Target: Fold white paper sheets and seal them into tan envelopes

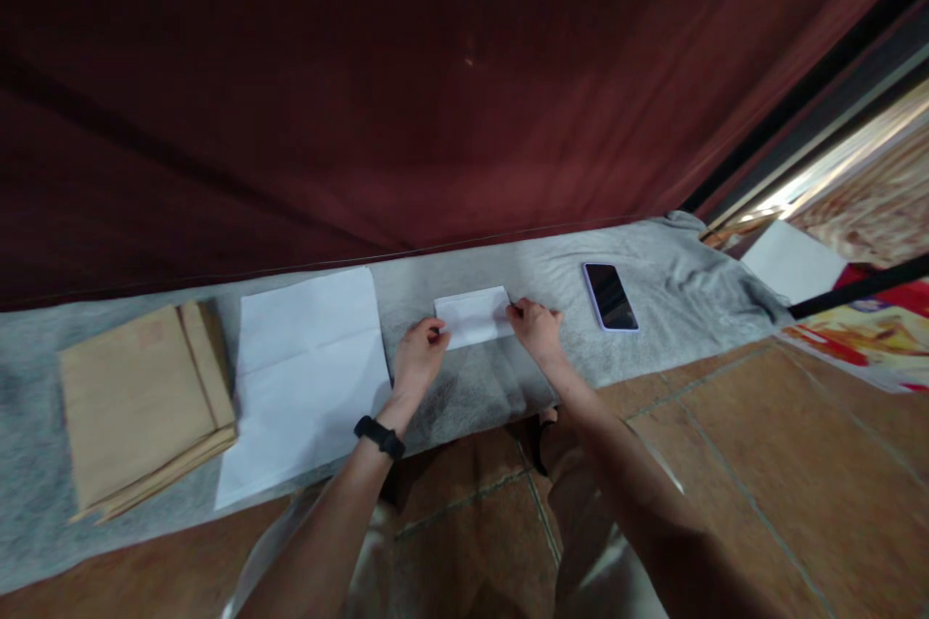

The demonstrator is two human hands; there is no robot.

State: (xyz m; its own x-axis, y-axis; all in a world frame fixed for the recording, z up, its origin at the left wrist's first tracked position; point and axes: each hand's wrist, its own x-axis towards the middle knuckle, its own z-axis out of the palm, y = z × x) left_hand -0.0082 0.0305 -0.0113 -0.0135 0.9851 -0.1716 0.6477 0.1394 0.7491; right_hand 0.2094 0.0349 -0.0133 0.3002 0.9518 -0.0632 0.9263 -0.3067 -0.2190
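A folded sheet of white paper (475,317) lies on the grey cloth in front of me. My left hand (421,353) pinches its left end between thumb and fingers, and a dark band circles that wrist. At the opposite end, my right hand (535,327) grips the right edge with its fingertips. Left of my left hand lies a larger stack of white paper (312,368) with a crease across it. Part of that stack is tucked beside or under a pile of brown envelopes (137,397); the contact is hard to make out.
A phone (611,297) in a pale purple case rests to the right on the grey cloth (464,397). Behind the narrow surface hangs a dark red curtain (363,97). A white sheet (793,261) and colourful printed packaging (871,334) are at the far right, past a black bar.
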